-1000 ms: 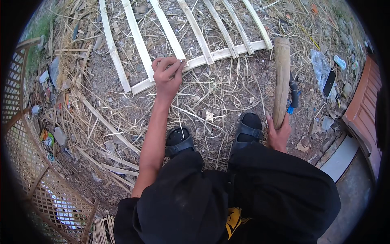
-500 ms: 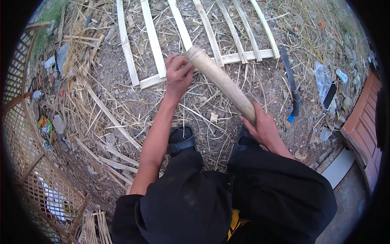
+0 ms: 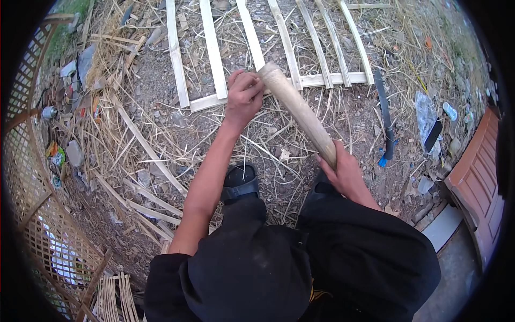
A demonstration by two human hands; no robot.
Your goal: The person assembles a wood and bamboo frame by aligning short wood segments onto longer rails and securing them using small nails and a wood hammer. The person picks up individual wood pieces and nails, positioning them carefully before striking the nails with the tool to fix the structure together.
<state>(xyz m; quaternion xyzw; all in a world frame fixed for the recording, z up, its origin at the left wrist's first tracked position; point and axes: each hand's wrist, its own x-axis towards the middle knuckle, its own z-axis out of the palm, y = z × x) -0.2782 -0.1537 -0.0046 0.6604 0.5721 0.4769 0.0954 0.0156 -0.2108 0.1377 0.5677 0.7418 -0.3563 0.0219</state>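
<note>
My right hand (image 3: 347,170) is closed round the near end of a thick, pale round wooden club (image 3: 301,115), which slants up and to the left. The club's far end is beside the fingers of my left hand (image 3: 245,96). Those fingers are pinched together at a pale crosspiece (image 3: 206,102) on the ground; what they grip, if anything, is too small to make out. Several pale slats (image 3: 213,51) run away from the crosspiece like a ladder's rungs. The club's end hides the spot where the middle slat (image 3: 250,35) meets it.
A machete (image 3: 384,107) with a dark handle lies to the right, near crumpled clear plastic (image 3: 425,115). Loose wood strips (image 3: 145,142) and shavings litter the ground. A lattice panel (image 3: 53,214) stands at left, a brown panelled board (image 3: 477,177) at right. My sandalled feet (image 3: 240,181) are below.
The view has tilted and shifted a little, so the slats appear farther right. Both hands and the club keep nearly the same pose, the club's far end staying beside my left fingers.
</note>
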